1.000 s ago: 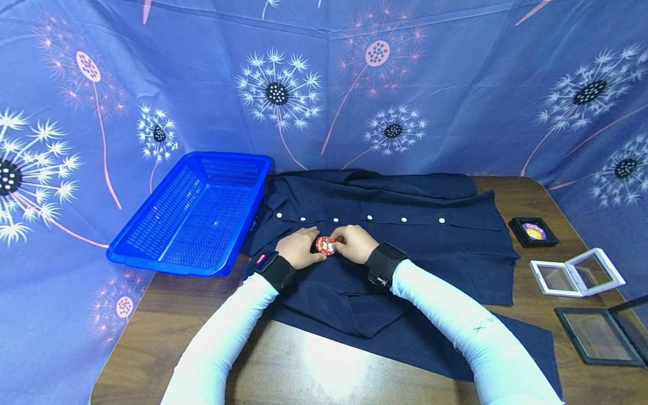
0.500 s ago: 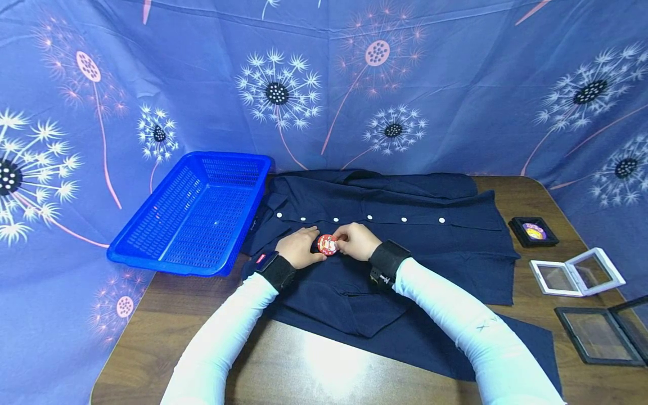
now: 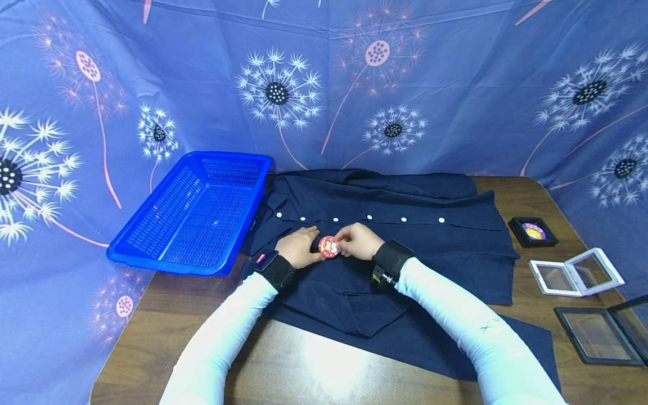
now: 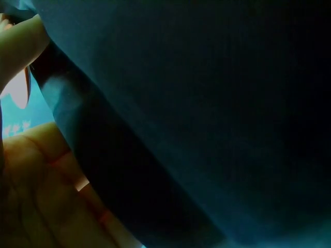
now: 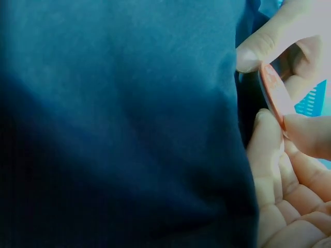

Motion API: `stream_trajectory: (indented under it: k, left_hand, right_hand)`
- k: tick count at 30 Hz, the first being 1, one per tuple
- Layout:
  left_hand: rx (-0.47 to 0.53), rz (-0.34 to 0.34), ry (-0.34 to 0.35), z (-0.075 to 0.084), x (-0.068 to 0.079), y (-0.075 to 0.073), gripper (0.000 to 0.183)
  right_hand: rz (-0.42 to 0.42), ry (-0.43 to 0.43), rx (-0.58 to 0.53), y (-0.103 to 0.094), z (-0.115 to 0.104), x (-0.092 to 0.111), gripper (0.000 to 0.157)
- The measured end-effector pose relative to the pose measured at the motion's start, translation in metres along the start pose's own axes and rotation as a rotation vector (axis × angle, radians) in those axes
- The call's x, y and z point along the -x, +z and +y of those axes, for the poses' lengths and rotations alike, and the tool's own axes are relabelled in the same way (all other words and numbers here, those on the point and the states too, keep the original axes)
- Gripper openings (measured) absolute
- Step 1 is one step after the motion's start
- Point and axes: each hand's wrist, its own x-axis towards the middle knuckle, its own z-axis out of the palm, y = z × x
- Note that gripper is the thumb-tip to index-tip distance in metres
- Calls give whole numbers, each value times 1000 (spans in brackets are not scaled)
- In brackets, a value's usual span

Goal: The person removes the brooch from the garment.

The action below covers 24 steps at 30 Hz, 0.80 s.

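Note:
A dark navy shirt (image 3: 435,247) with white buttons lies spread over the wooden table. My left hand (image 3: 297,248) grips a fold of its cloth, the thumb beside a round red pin badge (image 3: 328,247) with a cartoon print. Between thumb and forefinger, my right hand (image 3: 360,242) pinches the badge's right edge. Seen edge-on in the right wrist view, the badge (image 5: 276,95) stands against the cloth (image 5: 129,103), with the left thumb (image 5: 253,54) close above it. Cloth fills most of the left wrist view, where the left palm (image 4: 41,191) shows behind its edge. The badge's back is hidden.
A blue plastic basket (image 3: 233,230) stands left of the shirt. Along the right side lie a black case (image 3: 516,228) holding a purple and yellow badge, an opened white frame (image 3: 577,278) and an opened black frame (image 3: 589,360). A patterned blue cloth (image 3: 324,84) hangs behind.
The right hand and the badge have shifted slightly right, and the badge's face has turned more toward the head camera. The left hand has stayed in place.

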Motion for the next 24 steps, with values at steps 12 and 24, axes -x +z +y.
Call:
stream_trajectory:
  k: [12,24]
  left_hand:
    - [10,-3,-23,1,1,1,76]
    - [-4,-6,-33,1,1,1,74]
  right_hand:
    - [1,-28,-56,-6,6,4,19]
    - [57,-31,-174,-14,9,13,20]
